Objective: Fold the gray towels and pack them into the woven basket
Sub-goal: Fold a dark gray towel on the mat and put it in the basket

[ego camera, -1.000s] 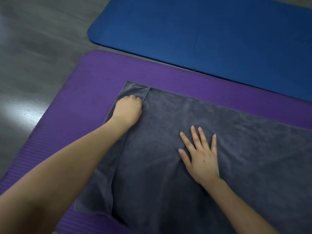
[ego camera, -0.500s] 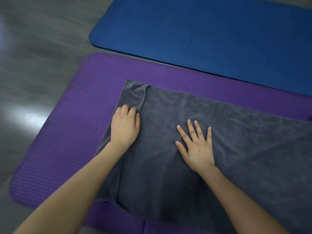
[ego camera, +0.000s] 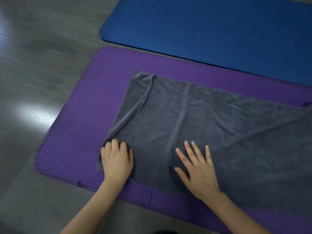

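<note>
my left hand point(ego camera: 116, 159) grips the towel point(ego camera: 219, 132) at its near left corner; right hand point(ego camera: 198, 169) lies flat, fingers spread; towel length runs rightward.

Under my hands, the gray towel point(ego camera: 211, 125) is soft matt terry cloth; purple mat point(ego camera: 94, 115) ribbed foam; floor point(ego camera: 33, 65) glossy.

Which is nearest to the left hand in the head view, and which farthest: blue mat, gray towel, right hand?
1. gray towel: touching the left hand.
2. right hand: to its right, on the towel.
3. blue mat: far side, beyond the purple mat.
</note>
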`<action>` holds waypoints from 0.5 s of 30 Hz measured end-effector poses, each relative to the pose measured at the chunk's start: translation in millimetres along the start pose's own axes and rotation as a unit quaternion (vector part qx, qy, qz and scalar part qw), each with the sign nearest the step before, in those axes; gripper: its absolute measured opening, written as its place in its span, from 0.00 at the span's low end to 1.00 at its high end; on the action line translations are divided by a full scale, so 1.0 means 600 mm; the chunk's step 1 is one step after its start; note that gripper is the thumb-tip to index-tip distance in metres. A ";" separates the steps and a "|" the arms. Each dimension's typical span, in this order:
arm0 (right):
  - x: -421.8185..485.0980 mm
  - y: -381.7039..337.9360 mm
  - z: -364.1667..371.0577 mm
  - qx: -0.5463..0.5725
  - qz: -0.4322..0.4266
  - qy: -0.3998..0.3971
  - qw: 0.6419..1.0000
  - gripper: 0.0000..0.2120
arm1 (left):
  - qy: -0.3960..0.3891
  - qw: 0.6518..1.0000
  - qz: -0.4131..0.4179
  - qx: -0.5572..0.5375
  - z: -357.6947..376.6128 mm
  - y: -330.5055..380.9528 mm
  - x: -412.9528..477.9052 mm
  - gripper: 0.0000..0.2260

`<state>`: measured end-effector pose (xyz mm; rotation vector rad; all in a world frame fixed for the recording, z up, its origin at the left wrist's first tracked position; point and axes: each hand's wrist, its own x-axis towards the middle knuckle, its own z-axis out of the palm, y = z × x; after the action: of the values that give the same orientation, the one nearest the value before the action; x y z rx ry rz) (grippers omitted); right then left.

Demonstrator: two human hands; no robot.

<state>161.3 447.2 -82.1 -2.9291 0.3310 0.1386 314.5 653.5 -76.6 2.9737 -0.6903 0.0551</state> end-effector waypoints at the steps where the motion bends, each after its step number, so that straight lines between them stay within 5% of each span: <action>1: -0.012 0.000 0.006 -0.005 -0.011 -0.018 1.000 0.27 | 0.002 1.000 0.008 -0.014 -0.002 0.001 -0.002 0.09; 8: -0.032 0.011 0.023 -0.031 -0.008 -0.068 0.997 0.26 | -0.050 0.993 0.088 -0.068 -0.010 -0.002 -0.007 0.11; 11: -0.033 0.006 0.022 -0.035 -0.003 -0.079 0.996 0.27 | -0.048 0.986 0.132 -0.089 -0.006 -0.011 -0.018 0.04; 15: -0.035 0.003 0.015 -0.041 0.004 -0.082 0.996 0.27 | 0.006 0.993 0.034 -0.111 -0.012 -0.036 -0.034 0.15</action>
<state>140.0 452.0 -88.8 -2.9705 0.3199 0.4000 305.7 682.1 -72.3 2.7367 -0.7440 0.0007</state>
